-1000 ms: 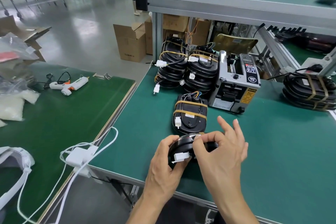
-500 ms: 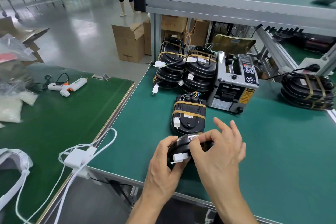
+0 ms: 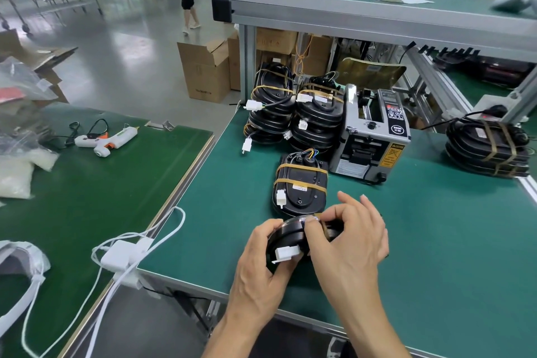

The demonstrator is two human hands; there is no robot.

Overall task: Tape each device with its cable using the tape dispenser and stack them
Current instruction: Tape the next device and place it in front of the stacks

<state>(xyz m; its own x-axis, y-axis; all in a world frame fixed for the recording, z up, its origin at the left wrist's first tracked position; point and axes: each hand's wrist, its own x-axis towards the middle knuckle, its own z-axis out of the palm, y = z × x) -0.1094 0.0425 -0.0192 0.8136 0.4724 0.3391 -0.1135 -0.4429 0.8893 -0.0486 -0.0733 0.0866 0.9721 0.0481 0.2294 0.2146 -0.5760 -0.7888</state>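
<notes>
I hold a black device (image 3: 286, 237) tilted on edge near the front of the green table (image 3: 436, 241). Its white cable connector (image 3: 286, 253) faces me. My left hand (image 3: 261, 267) grips the device's left side. My right hand (image 3: 345, 244) pinches its top with thumb and forefinger, the other fingers spread; a bit of tan tape shows there. Just behind lies a taped device (image 3: 299, 186) flat on the table. The grey tape dispenser (image 3: 372, 139) stands behind that. Two stacks of taped devices (image 3: 293, 113) stand left of the dispenser.
Another taped stack (image 3: 488, 145) sits at the table's right. A second green table (image 3: 87, 197) to the left carries a glue gun (image 3: 106, 139), plastic bags and white cables (image 3: 122, 253). Cardboard boxes (image 3: 206, 70) stand on the floor behind. A person walks far back.
My hands and the device stay almost where they were; my right thumb and forefinger have closed in over the device's top edge. The person in the background has walked further into view.
</notes>
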